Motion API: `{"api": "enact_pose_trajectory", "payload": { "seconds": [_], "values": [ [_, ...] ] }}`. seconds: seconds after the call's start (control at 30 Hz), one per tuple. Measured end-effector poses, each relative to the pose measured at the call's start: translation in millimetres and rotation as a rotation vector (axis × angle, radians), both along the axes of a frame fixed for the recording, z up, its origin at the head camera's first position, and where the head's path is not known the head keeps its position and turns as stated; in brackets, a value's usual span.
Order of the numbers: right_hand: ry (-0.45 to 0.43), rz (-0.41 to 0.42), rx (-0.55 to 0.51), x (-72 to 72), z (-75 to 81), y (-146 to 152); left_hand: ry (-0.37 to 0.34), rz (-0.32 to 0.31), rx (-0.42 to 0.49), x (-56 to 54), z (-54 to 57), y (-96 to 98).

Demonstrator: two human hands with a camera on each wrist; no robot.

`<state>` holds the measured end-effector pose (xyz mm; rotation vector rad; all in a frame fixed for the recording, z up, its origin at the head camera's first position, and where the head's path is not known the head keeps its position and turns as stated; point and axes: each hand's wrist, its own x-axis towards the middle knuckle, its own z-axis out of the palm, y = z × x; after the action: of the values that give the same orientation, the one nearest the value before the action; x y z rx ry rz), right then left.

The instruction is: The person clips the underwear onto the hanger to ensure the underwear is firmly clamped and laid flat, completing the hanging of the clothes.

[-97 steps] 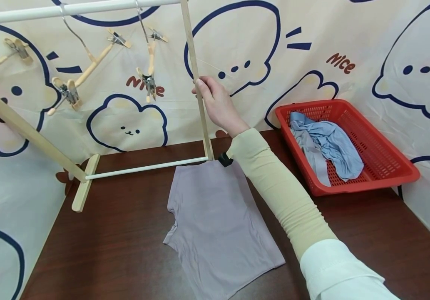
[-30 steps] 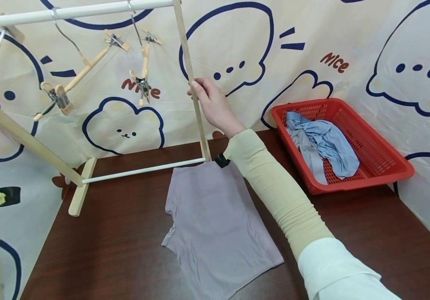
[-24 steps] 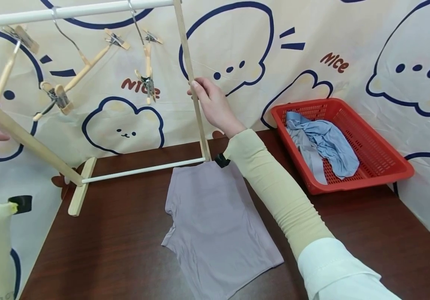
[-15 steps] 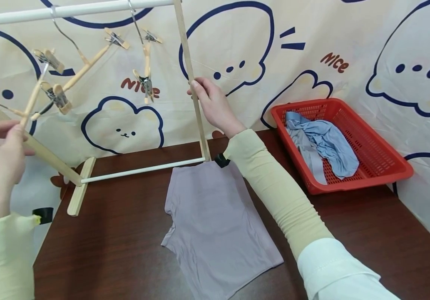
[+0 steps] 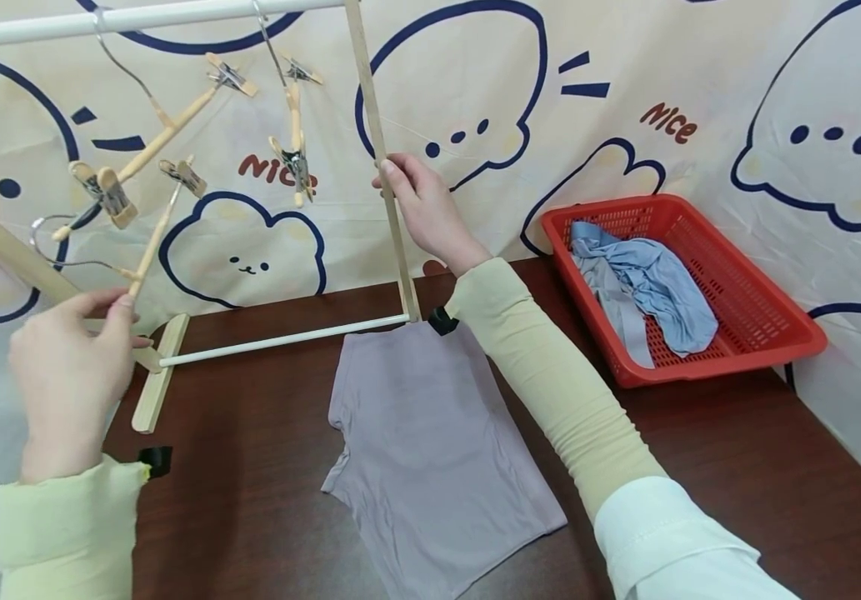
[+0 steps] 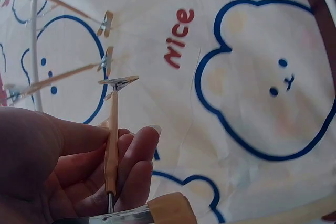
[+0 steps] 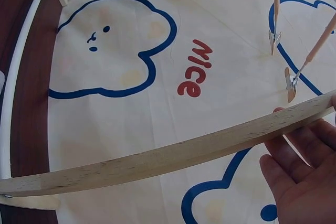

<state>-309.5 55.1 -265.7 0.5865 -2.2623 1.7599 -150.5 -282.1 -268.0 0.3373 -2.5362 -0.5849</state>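
**Where the rack (image 5: 367, 83) stands on the table (image 5: 265, 500), the held hanger (image 5: 153, 242) lies left of the lilac garment (image 5: 438, 458)**

Printed cloth (image 5: 655, 42) lines the wall behind the table. Two other hangers (image 5: 175, 127) hang from the rack's top bar. A red basket (image 5: 738, 365) with blue clothes (image 5: 663, 283) in it stands at the right.

The lilac garment lies flat between rack and person. Its long axis runs from the rack's bottom bar toward the person, and its near end passes out of the head view. From where I stand, I cannot tell whether its far edge touches the bar.

Right hand (image 5: 426, 208): thumb and fingers grip the rack's right post. This hand is nearer to the garment; its sleeve (image 5: 543, 358) crosses over the far right corner.

Left hand (image 5: 73, 367): thumb and fingertips pinch the held hanger mid-stick, beside the hook. The hand is raised in front of the left post, well apart from the garment. Relative to these fingers, the garment lies to the right and lower.

Held hanger: the stick slants up and away from the fingers, not level. The hook extends left, off the top bar. The far clip (image 5: 182, 177) holds no cloth.
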Motion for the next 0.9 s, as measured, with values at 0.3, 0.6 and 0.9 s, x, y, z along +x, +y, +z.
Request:
{"api": "enact_pose_trajectory", "payload": {
  "seconds": [0.3,0.6,0.9],
  "values": [
    [-0.013,-0.009,0.024,-3.0,3.9,0,0.039,-0.11,0.043,6.6,-27.7,19.7],
    [-0.067,-0.039,0.146,7.2,11.1,13,0.049,-0.171,0.098,14.3,-41.6,38.9],
    [-0.009,-0.03,0.103,36.0,-1.3,33,0.075,-0.222,0.127,20.3,-52.7,56.2]
  ]
}}
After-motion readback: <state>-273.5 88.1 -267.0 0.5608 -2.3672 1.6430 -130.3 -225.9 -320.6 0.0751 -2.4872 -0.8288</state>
